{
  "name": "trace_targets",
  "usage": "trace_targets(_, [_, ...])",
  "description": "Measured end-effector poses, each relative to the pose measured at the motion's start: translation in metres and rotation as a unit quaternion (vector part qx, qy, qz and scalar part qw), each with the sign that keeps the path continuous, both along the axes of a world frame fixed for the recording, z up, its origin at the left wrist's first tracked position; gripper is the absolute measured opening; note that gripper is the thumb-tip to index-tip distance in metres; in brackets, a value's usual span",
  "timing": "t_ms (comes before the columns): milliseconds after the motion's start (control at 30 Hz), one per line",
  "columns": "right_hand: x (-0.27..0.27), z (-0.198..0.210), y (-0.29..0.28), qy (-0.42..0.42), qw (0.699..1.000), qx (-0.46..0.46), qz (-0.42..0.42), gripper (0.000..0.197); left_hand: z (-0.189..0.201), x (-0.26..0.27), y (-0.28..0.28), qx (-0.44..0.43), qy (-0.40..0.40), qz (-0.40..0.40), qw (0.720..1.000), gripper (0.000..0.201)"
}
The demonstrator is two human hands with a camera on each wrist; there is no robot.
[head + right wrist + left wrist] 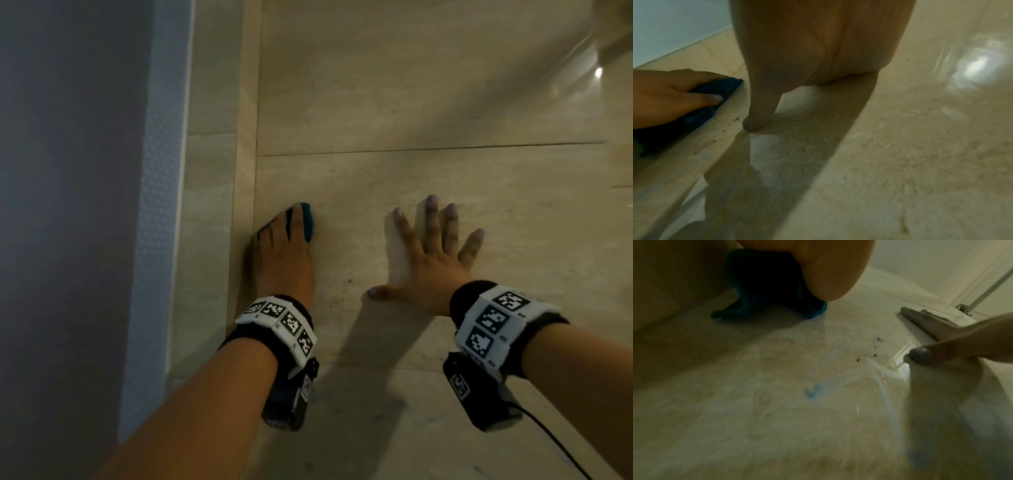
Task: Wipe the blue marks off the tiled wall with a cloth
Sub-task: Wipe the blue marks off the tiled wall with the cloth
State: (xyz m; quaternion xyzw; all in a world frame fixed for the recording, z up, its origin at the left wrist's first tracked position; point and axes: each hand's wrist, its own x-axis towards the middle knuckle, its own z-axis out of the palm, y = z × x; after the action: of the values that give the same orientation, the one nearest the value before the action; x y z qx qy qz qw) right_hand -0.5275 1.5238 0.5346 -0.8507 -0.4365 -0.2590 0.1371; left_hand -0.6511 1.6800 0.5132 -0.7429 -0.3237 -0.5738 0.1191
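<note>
My left hand (284, 246) presses a dark blue cloth (308, 222) against the beige tiled wall (411, 102), close to a vertical trim strip (245, 137). In the right wrist view its fingers and thumb (715, 97) curl round the cloth (719, 86). The right hand (435, 253) lies flat on the tile to the right, fingers spread, holding nothing. A faint blue mark (813, 391) shows on the tile below the cloth (766, 288), with a blurred blue smear (918, 456) lower right. Small dark specks (873, 350) lie between the hands.
A grey panel (68, 205) with a pale textured edge (157, 205) borders the tiles on the left. A horizontal grout line (411, 149) runs above both hands. A black cable (555, 442) trails from the right wrist camera. A light glare (597, 72) reflects at upper right.
</note>
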Motion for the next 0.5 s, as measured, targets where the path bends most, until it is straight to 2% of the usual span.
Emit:
trace_targets(167, [-0.002, -0.001, 0.000, -0.008, 1.000, 0.008, 0.000, 0.127, -0.049, 0.008, 0.000, 0.100, 0.058, -0.036, 0.993, 0.078])
trace_targets(233, [-0.002, -0.002, 0.000, -0.012, 1.000, 0.011, -0.003, 0.127, -0.065, 0.012, -0.001, 0.107, 0.080, -0.037, 0.990, 0.072])
trace_targets(267, [-0.002, -0.002, 0.000, -0.013, 1.000, 0.012, -0.002, 0.127, -0.067, 0.011, -0.003, 0.114, 0.087, -0.044, 0.989, 0.062])
trace_targets(333, [-0.002, -0.003, 0.000, -0.015, 1.000, 0.014, -0.004, 0.127, -0.061, 0.007, -0.008, 0.115, 0.095, -0.052, 0.987, 0.052])
trace_targets(433, [-0.003, -0.003, 0.001, -0.015, 1.000, 0.018, -0.005, 0.129, -0.036, 0.000, -0.012, 0.071, 0.110, -0.047, 0.990, 0.055])
trace_targets(500, [-0.002, -0.004, 0.001, -0.017, 1.000, 0.019, -0.003, 0.129, -0.021, -0.002, -0.015, 0.059, 0.083, -0.055, 0.993, 0.054])
